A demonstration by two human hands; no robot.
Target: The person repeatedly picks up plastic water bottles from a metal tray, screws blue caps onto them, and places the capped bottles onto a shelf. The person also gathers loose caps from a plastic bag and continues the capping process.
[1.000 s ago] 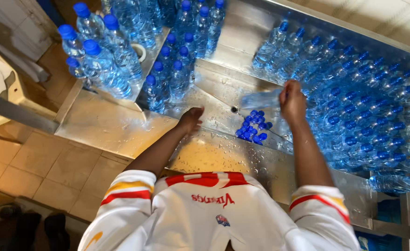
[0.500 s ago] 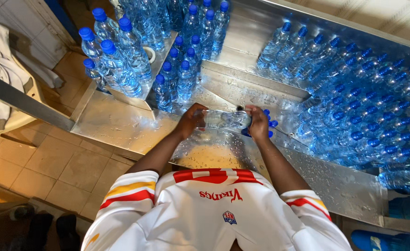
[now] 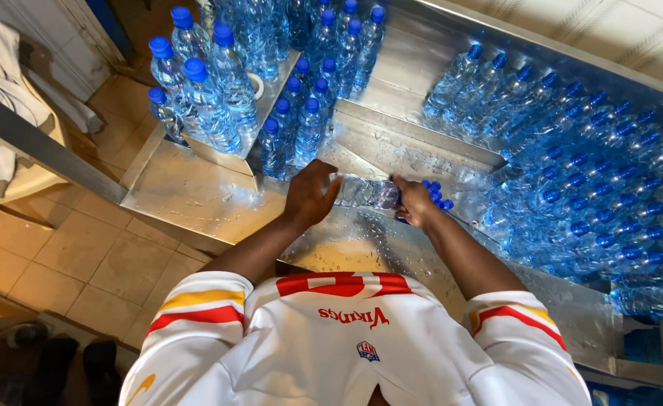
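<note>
I hold a clear plastic water bottle (image 3: 365, 192) sideways over a wet steel table (image 3: 196, 199). My left hand (image 3: 309, 197) grips its base end. My right hand (image 3: 414, 201) is closed around the neck end, where the cap sits. Just behind my right hand lies a small heap of loose blue caps (image 3: 438, 194). Capped bottles with blue lids (image 3: 305, 113) stand in rows just beyond my left hand.
Many filled bottles lie packed on the steel surface at right (image 3: 587, 173). More capped bottles stand at the table's left corner (image 3: 196, 83). A raised steel divider (image 3: 422, 139) crosses the middle. Tiled floor (image 3: 83, 263) and a cloth-draped chair (image 3: 8, 143) are at left.
My right hand came back from the bottles at right with one bottle, both hands met on it, and they now hold it slightly lower and closer to me.
</note>
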